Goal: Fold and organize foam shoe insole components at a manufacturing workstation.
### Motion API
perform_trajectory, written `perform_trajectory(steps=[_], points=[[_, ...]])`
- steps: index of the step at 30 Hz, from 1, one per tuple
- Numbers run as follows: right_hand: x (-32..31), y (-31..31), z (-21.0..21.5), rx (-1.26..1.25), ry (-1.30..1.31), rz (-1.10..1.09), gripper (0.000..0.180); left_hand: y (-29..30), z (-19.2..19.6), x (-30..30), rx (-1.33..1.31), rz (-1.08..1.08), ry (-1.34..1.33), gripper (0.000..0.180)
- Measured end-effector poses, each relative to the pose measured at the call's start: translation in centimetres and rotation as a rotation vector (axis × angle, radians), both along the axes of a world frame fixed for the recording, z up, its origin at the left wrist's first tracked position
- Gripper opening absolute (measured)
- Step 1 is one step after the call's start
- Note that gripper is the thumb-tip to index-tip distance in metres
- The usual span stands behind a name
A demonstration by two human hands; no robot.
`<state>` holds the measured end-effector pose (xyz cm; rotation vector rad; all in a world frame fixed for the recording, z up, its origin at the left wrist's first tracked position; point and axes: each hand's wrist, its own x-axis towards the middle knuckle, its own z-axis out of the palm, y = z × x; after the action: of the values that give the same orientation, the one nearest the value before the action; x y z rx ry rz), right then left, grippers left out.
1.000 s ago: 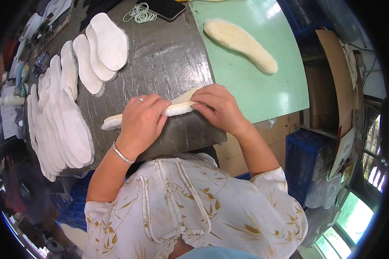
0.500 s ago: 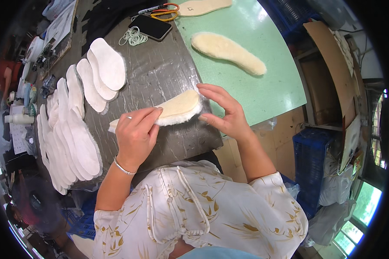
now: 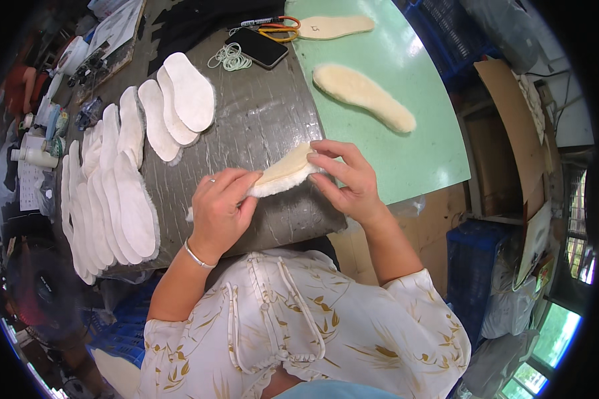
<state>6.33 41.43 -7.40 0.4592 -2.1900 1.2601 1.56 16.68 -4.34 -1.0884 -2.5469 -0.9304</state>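
Between my two hands is a fleece insole (image 3: 283, 174), smooth cream side up, with white fluffy pile showing along its near edge. My left hand (image 3: 221, 206) is closed on its left part and hides that end. At the right end, my right hand (image 3: 346, 179) pinches the tip between thumb and fingers, and the insole bends there. It is held over the front part of the grey-covered table (image 3: 246, 120). A cream fluffy insole (image 3: 366, 98) lies on the green mat (image 3: 419, 159) to the right, with a flat insole-shaped pattern (image 3: 336, 26) farther back.
Several white insoles (image 3: 123, 206) overlap in rows at the left, and a smaller overlapping group (image 3: 190, 93) lies beyond them. Toward the back are a black phone (image 3: 258, 48), pale cord (image 3: 230, 57) and orange-handled scissors (image 3: 279, 30). A blue crate (image 3: 472, 266) stands at the right.
My right hand was open beside the insole's tip and has now closed on it. The tip is bent. The view has shifted, so the table things appear farther right.
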Motion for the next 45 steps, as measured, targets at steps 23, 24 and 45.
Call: perform_trajectory(steps=[23, 24, 45], points=[[-1.6, -4.9, 3.4, -0.011, 0.045, 0.072, 0.036, -1.6, 0.9, 0.2, 0.512, 0.09, -0.367, 0.022], [-1.9, -4.9, 3.8, 0.013, 0.042, 0.088, 0.038, -1.7, 0.8, 0.3, 0.488, 0.081, -0.333, 0.025], [-2.3, -5.3, 5.6, -0.282, -0.205, 0.256, 0.031, -2.5, 0.7, 0.5, 0.625, 0.037, -0.303, 0.025]])
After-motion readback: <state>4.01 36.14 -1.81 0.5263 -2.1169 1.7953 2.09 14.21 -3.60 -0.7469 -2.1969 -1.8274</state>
